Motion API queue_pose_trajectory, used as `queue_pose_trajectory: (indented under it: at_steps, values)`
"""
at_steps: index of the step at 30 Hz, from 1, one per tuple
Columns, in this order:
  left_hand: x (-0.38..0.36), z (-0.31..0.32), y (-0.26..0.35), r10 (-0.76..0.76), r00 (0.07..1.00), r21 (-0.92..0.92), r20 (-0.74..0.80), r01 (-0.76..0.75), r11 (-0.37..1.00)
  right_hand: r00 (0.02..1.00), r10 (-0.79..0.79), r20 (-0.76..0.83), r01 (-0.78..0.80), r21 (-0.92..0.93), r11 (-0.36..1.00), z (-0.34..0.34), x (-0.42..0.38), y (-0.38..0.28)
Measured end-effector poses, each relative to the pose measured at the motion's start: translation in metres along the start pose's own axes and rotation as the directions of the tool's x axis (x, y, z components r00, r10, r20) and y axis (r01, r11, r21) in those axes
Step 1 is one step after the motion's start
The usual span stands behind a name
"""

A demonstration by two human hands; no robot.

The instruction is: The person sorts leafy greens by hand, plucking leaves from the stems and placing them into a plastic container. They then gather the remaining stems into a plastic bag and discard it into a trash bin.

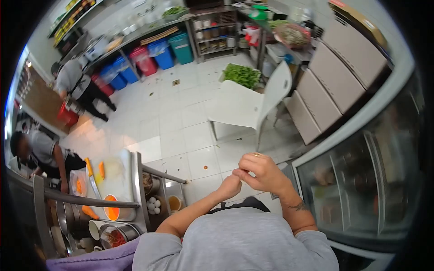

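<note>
In front of my chest my two hands meet. My left hand (pixel 230 186) is closed, its fingertips pressed against those of the other hand. My right hand (pixel 263 172), with a ring on one finger, is curled in a pinch. Whatever lies between the fingers, if anything, is too small to make out. To the left, apart from both hands, a white cutting board (pixel 118 180) carries a knife (pixel 93 180) with an orange handle and a carrot piece (pixel 101 170). A cup of orange food (pixel 111 210) stands at its near end.
A white chair (pixel 239 106) stands ahead, with a crate of leafy greens (pixel 241 75) behind it. A glass-door fridge (pixel 357 180) is close on my right. One person (pixel 81 83) stands far left; another person (pixel 45 153) is near the cutting board. Colored bins (pixel 160 52) line the back counter.
</note>
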State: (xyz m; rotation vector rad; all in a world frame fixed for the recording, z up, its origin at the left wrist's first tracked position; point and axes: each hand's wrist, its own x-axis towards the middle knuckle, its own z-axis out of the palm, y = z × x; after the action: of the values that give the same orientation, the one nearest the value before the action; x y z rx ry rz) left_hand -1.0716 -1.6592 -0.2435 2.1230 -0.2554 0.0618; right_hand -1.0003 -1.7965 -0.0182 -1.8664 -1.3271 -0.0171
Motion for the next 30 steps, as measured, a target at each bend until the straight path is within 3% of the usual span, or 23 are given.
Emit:
queue_pose_trajectory:
  at_steps: [1,4,7,10,15,16,19,21,25,27,30]
  values:
    - [-0.001,-0.012,-0.002,-0.054,0.998,0.003,-0.029,0.054,0.999,0.998,0.014,0.060,-0.015,0.024,1.000,0.012,0.013,0.015]
    - [0.009,-0.065,-0.016,-0.128,0.959,0.245,0.252,0.065,0.967,0.947,0.221,0.233,-0.194,-0.134,0.972,0.054,0.041,0.072]
    - [0.044,-0.126,-0.053,-0.088,0.985,0.307,0.150,0.038,0.951,0.841,0.329,0.430,-0.221,-0.282,0.933,0.084,0.078,0.126]
    - [0.100,-0.202,-0.098,-0.130,0.991,0.356,0.039,0.108,0.928,0.718,0.421,0.555,-0.395,-0.173,0.902,0.094,0.143,0.167]
    - [0.173,-0.330,-0.185,-0.300,0.944,0.468,-0.135,0.327,0.821,0.812,0.408,0.418,-0.262,-0.363,0.894,0.097,0.284,0.247]
    - [0.180,-0.352,-0.200,-0.322,0.928,0.418,-0.188,0.372,0.829,0.836,0.401,0.376,-0.237,-0.411,0.880,0.098,0.314,0.258]
    - [0.189,-0.404,-0.241,-0.363,0.864,0.249,-0.349,0.459,0.853,0.870,0.336,0.361,-0.220,-0.324,0.920,0.104,0.411,0.277]
    - [0.179,-0.426,-0.270,-0.346,0.804,0.122,-0.483,0.453,0.883,0.860,0.249,0.445,-0.141,-0.263,0.955,0.125,0.466,0.289]
    - [0.136,-0.437,-0.392,-0.606,0.719,0.119,-0.340,0.672,0.731,0.756,0.080,0.649,-0.079,-0.031,0.996,0.177,0.583,0.313]
    - [0.132,-0.459,-0.424,-0.645,0.736,0.093,-0.207,0.671,0.735,0.741,0.082,0.666,-0.081,-0.033,0.996,0.206,0.639,0.333]
    - [0.147,-0.516,-0.483,-0.763,0.629,-0.101,-0.150,0.758,0.645,0.769,0.134,0.625,-0.047,-0.154,0.987,0.256,0.715,0.375]
